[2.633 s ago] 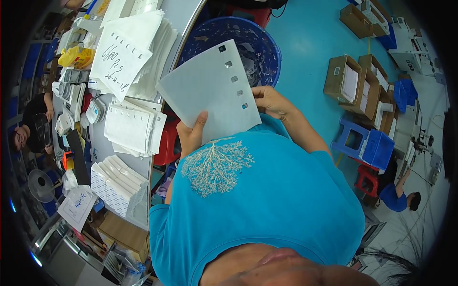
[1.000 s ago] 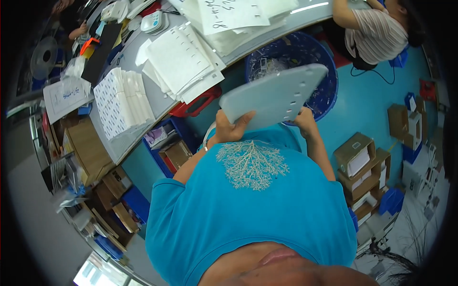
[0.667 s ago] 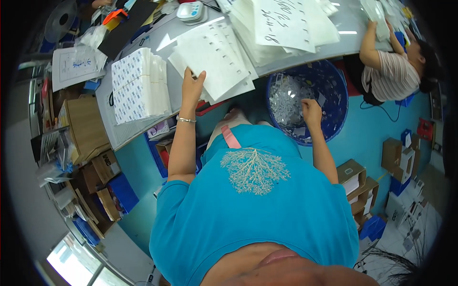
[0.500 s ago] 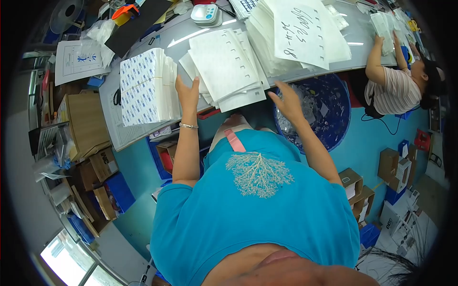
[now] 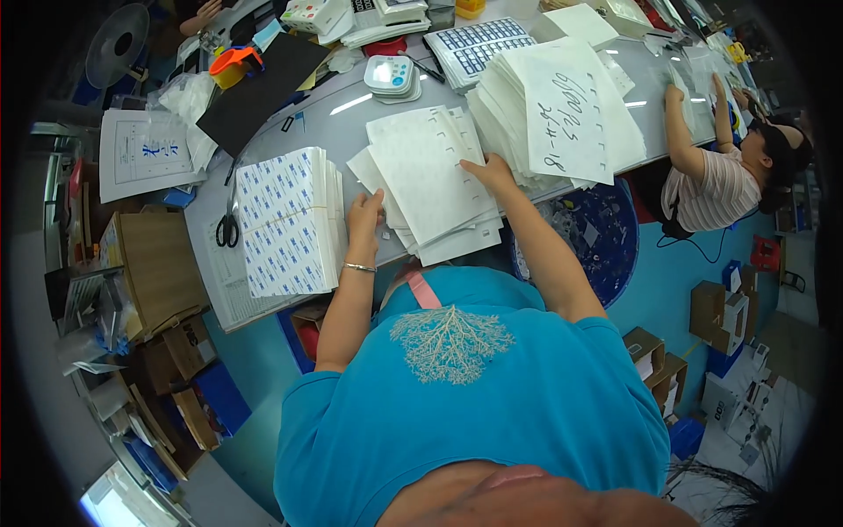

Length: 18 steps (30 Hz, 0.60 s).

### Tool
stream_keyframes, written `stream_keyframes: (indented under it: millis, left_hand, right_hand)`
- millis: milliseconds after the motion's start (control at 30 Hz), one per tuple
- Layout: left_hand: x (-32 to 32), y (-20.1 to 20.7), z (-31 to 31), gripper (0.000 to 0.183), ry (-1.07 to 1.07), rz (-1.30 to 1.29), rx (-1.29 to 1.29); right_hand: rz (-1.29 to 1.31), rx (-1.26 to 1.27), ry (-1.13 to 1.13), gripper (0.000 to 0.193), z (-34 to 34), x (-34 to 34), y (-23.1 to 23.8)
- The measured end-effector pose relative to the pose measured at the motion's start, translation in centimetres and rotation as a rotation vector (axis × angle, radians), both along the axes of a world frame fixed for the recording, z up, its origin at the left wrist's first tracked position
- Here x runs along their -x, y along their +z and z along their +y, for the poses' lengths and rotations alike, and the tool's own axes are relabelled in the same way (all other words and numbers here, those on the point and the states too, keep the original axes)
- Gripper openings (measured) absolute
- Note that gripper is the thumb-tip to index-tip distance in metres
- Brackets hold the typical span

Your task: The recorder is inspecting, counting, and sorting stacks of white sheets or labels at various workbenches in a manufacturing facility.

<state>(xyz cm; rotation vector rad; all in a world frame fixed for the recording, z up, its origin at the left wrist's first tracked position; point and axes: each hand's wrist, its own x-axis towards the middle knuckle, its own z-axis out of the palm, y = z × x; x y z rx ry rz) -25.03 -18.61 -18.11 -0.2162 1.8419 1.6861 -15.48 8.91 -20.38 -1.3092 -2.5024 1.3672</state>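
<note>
A loose stack of white sheets (image 5: 421, 176) with small printed marks lies fanned on the table in front of me. My right hand (image 5: 492, 172) is at its right edge, thumb on top of the sheets and fingers bent round the side. At the lower left edge of the stack, my left hand (image 5: 363, 216) has thumb and fingers apart, with nothing visible between them. Just left of that hand stands a thick banded bundle of blue-and-white patterned sheets (image 5: 285, 224). A taller pile of white sheets (image 5: 566, 114), its top one handwritten, lies beyond my right hand.
Black scissors (image 5: 227, 230) lie left of the bundle. A small white scale (image 5: 391, 77) and a blue-printed sheet pad (image 5: 479, 48) sit farther back. Below the table's right edge stands a blue bin (image 5: 606, 233) with scraps. At far right, a co-worker (image 5: 711, 180) handles clear packets.
Both hands have come in to the white stack: the right thumb now rests on the sheets, the left hand is at the lower left edge. The view has shifted, showing more of the table's back.
</note>
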Motion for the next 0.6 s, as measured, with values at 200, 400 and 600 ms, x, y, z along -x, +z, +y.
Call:
stream_keyframes:
  millis: [200, 400, 600]
  left_hand:
    - [0.9, -3.5, 1.0, 0.042, -0.245, 0.472, 0.44]
    - [-0.6, -1.3, 3.0, 0.071, -0.065, 0.421, 0.32]
    - [0.9, -1.1, 2.6, 0.064, -0.041, 0.167, -0.025]
  right_hand:
    - [-0.103, 0.086, 0.016, 0.056, -1.3, -0.3, 1.1]
    - [-0.007, 0.077, 0.055, 0.059, -1.7, -0.5, 0.5]
    - [0.091, 0.393, -0.033, 0.054, -1.8, -0.1, -0.2]
